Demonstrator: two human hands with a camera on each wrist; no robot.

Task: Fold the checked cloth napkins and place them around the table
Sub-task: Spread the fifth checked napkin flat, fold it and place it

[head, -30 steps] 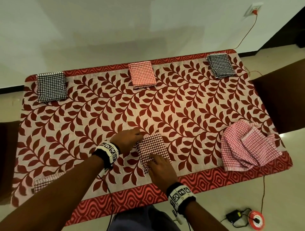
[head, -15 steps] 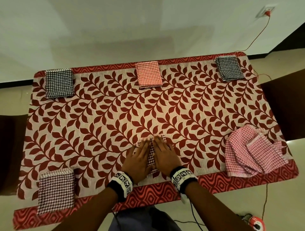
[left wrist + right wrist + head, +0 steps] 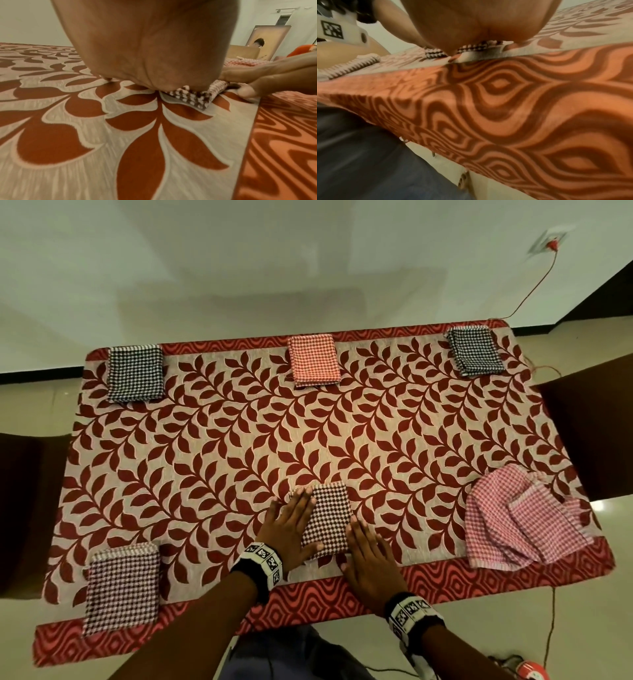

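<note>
Flattening a folded maroon-and-white checked napkin (image 3: pixel 327 520), the person is working at the middle of the near edge of the leaf-patterned red and beige tablecloth (image 3: pixel 239 440). The left hand (image 3: pixel 289 530) is lying palm down with straight, close-set fingers across the napkin's left edge, its thumb reaching under the near corner. The right hand (image 3: pixel 368 556) is lying flat just beside the napkin's right near corner, fingers straight and together, touching its edge rather than pinching it. From the left wrist view the napkin (image 3: pixel 193 96) is showing several stacked layers, so I judge the folding of this one is finished and it is only being squared up.

Four folded napkins are already sitting around the tablecloth: a black-and-white checked one (image 3: pixel 135 373) at its far left corner, a red-and-white checked one (image 3: pixel 314 359) at the middle of its far edge, a second black-and-white checked one (image 3: pixel 474 350) at its far right corner, and another maroon-and-white checked one (image 3: pixel 121 590) at its near left corner. Lying at the near right corner is a loose heap of pink-and-white checked cloth (image 3: pixel 524 522), only roughly gathered; it looks like more than one piece, though I cannot tell how many. That heap, I judge, is what is left to fold and place.
</note>
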